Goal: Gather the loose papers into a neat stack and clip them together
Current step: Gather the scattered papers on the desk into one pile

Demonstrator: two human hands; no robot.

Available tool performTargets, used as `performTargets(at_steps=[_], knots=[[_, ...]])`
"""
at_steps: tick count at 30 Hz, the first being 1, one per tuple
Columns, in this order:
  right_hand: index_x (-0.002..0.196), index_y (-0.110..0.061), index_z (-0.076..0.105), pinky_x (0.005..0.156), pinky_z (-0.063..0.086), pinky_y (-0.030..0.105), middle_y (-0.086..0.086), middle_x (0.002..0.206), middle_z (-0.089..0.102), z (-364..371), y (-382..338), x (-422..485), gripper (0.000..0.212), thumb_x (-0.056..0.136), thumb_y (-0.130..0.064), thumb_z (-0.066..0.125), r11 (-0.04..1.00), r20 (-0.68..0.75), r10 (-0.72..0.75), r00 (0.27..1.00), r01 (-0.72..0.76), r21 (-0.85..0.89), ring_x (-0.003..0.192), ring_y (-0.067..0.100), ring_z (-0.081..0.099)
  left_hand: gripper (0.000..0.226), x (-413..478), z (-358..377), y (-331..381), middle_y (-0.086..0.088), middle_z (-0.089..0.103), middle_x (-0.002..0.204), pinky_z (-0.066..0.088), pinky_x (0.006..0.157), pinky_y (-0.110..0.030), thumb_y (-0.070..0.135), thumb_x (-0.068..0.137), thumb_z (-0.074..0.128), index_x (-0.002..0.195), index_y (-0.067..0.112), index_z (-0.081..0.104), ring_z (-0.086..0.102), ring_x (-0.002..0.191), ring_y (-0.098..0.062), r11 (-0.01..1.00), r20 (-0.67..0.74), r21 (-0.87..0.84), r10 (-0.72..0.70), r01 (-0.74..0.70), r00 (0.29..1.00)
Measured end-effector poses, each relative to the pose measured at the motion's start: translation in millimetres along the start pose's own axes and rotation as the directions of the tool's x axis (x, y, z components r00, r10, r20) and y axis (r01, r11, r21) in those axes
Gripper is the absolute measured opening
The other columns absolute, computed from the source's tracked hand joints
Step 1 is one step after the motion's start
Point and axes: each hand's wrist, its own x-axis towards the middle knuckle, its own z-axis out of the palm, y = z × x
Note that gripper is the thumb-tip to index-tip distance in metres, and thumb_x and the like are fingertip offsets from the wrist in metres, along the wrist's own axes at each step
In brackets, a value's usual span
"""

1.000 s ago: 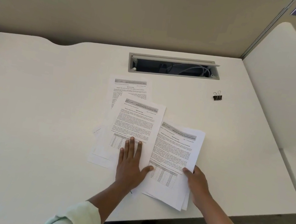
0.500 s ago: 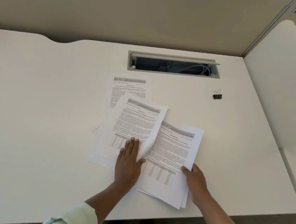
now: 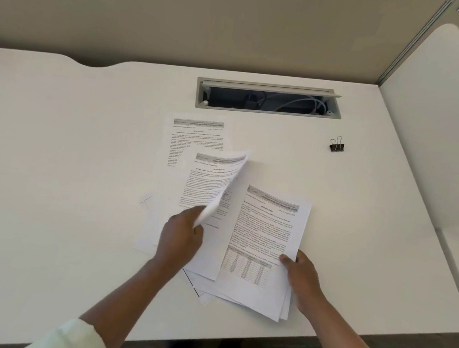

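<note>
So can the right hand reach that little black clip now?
Probably yes: nothing lies between the right hand and the clip, but it holds the pile of papers, so it must let go first.

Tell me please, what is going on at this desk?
A person is collecting printed papers on a white desk. The left hand pinches one sheet by its edge and lifts it, so it curls. The right hand holds the pile on the right by its side edge. Another sheet lies flat farther back. The black binder clip sits apart, untouched, so nothing is clipped yet.
</note>
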Motion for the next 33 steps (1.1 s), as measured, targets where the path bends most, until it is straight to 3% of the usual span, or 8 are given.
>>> performTargets(at_steps=[4,10,14,17,19,21,25,33], knots=[[0.115,-0.023,0.064,0.071,0.05,0.029,-0.006,0.105,0.071,-3,-4,-1,0.015,0.104,-0.02,0.053,0.996,0.017,0.032,0.999,-0.033,0.086,0.093,0.015,0.067,0.057,-26,29,35,0.002,0.061,0.142,0.048,0.099,-0.033,0.006,0.088,0.055,0.143,0.023,0.055,0.062,0.122,-0.023,0.984,0.211,0.112,0.115,-0.141,0.971],[0.113,-0.032,0.071,0.094,0.054,0.041,-0.007,0.106,0.079,-10,-5,2,0.047,0.097,-0.068,0.045,0.943,0.096,0.085,0.992,-0.111,0.314,0.1,0.019,0.072,0.058,-58,81,56,-0.004,0.034,0.162,0.046,0.109,-0.042,0.012,0.097,0.051,0.153,0.02,0.038,0.046,0.141,-0.027,0.877,0.517,0.284,0.199,-0.387,0.832],[0.129,-0.021,0.065,0.082,0.054,0.036,-0.004,0.114,0.074,-14,-1,9,0.032,0.103,-0.038,0.057,0.995,0.057,0.02,0.998,-0.025,0.093,0.102,0.019,0.068,0.082,-67,91,47,-0.005,0.018,0.168,0.031,0.118,-0.044,0.051,0.091,0.06,0.158,0.022,0.023,0.024,0.152,-0.026,0.865,0.616,0.256,0.198,-0.432,0.763],[0.123,-0.021,0.062,0.069,0.049,0.028,-0.002,0.111,0.07,-17,0,10,0.021,0.104,-0.02,0.054,0.999,0.026,-0.035,0.999,0.034,0.007,0.096,0.013,0.064,0.11,-57,78,32,0.0,0.024,0.165,0.029,0.119,-0.042,0.089,0.071,0.049,0.157,0.024,0.027,0.028,0.149,-0.021,0.942,0.531,0.216,0.107,-0.256,0.841],[0.121,-0.021,0.062,0.069,0.049,0.026,-0.005,0.107,0.068,-21,1,13,0.019,0.104,-0.018,0.053,0.999,0.018,-0.041,0.999,0.041,-0.003,0.093,0.009,0.063,0.104,-41,62,13,-0.004,0.044,0.149,0.044,0.107,-0.042,0.091,0.07,0.048,0.145,0.02,0.045,0.047,0.133,-0.025,0.969,0.28,0.229,0.022,-0.089,0.96],[0.12,-0.021,0.061,0.068,0.048,0.026,-0.006,0.106,0.068,-25,4,16,0.018,0.104,-0.018,0.054,0.999,0.012,-0.038,0.999,0.038,-0.012,0.093,0.008,0.063,0.086,-22,41,-12,-0.011,0.051,0.131,0.05,0.091,-0.044,0.077,0.075,0.061,0.132,0.012,0.054,0.054,0.118,-0.033,0.944,0.006,0.315,-0.104,0.097,0.995],[0.119,-0.023,0.062,0.072,0.05,0.03,-0.004,0.108,0.069,-28,6,19,0.017,0.104,-0.019,0.055,0.999,0.021,-0.047,0.999,0.047,-0.014,0.096,0.012,0.064,0.093,-2,1,-43,-0.019,0.044,0.127,0.047,0.089,-0.049,0.068,0.07,0.076,0.128,0.004,0.042,0.048,0.118,-0.04,0.754,-0.135,0.395,-0.518,0.525,0.845],[0.119,-0.021,0.063,0.069,0.05,0.028,-0.004,0.109,0.07,-24,6,22,0.018,0.104,-0.019,0.054,0.999,0.008,-0.038,0.999,0.038,-0.031,0.096,0.012,0.065,0.082,0,9,-52,-0.024,0.052,0.131,0.046,0.096,-0.049,0.038,0.075,0.085,0.13,0.002,0.036,0.053,0.12,-0.044,0.731,-0.065,0.107,-0.671,0.674,0.738]])
